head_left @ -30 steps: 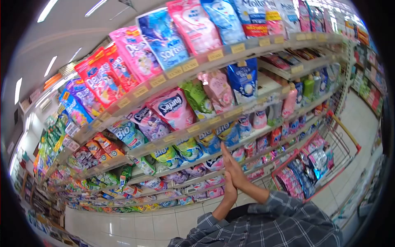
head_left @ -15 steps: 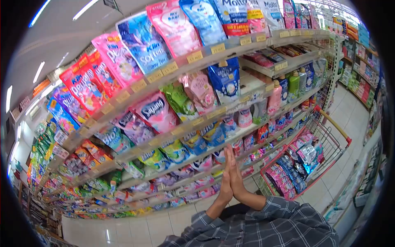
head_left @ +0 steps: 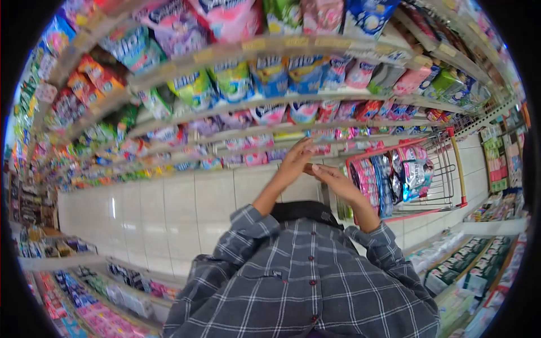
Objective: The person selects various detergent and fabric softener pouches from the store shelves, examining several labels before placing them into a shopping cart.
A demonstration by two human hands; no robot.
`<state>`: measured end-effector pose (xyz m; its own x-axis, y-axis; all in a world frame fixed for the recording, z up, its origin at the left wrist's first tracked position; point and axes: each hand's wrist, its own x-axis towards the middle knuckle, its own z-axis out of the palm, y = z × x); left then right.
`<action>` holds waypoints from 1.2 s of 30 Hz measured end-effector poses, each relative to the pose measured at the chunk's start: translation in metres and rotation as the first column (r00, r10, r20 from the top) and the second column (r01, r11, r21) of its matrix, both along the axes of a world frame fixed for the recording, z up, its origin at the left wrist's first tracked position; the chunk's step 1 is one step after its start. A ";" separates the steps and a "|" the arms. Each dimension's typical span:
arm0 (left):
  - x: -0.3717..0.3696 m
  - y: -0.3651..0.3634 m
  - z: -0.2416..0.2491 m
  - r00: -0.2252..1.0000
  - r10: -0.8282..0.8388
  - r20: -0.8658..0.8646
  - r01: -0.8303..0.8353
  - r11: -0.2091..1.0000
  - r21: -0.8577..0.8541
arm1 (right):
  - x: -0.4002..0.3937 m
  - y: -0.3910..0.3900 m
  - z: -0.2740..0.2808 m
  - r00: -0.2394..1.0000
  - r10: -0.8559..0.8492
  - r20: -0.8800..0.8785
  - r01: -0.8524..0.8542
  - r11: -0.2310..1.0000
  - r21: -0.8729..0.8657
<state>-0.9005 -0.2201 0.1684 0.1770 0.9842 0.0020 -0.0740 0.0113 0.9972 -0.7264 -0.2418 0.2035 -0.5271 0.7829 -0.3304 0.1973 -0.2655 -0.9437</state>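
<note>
In the head view my left hand (head_left: 294,164) is raised in front of my waist, its fingers stretched out and nothing seen in it. Close to its right, my right hand (head_left: 338,181) reaches inward with fingers extended, also holding nothing that I can see. Their fingertips come close together; whether they touch is hard to tell. Just right of my right hand stands a shopping cart (head_left: 459,169) with a red rim. Pink packets (head_left: 367,183), blue packets (head_left: 384,174) and a shiny silver-blue pouch (head_left: 416,176) lie in it.
Ahead runs a long shelf with detergent pouches (head_left: 232,83) and several lower rows of packets. Boxes and packs (head_left: 468,265) fill a shelf behind me on the right; another shelf (head_left: 62,265) is at the left. Pale floor tiles (head_left: 169,208) lie between them.
My hands were pressed palm to palm and have now parted, the left moving left and the right moving right. The view has tilted down, bringing in more of my shirt and the floor.
</note>
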 end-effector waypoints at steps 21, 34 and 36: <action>-0.104 -0.125 -0.105 0.790 0.447 -0.419 -0.565 0.797 -0.215 | 0.084 -0.052 -0.115 0.793 -0.173 0.584 0.059 0.976 0.209; -0.143 -0.235 -0.276 0.873 0.122 -0.473 -0.336 0.853 -0.399 | 0.192 -0.114 -0.291 0.540 -0.525 0.658 0.266 0.848 0.458; -0.149 -0.260 -0.277 0.884 0.045 -0.465 -0.347 0.728 -0.591 | 0.190 -0.110 -0.283 0.530 -0.452 0.717 0.235 0.891 0.388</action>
<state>-1.0492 -0.4800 -0.1089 -0.1847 0.7260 -0.6624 0.2417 0.6869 0.6854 -0.5360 -0.3519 -0.0793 0.1735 0.9483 -0.2656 0.8110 -0.2906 -0.5078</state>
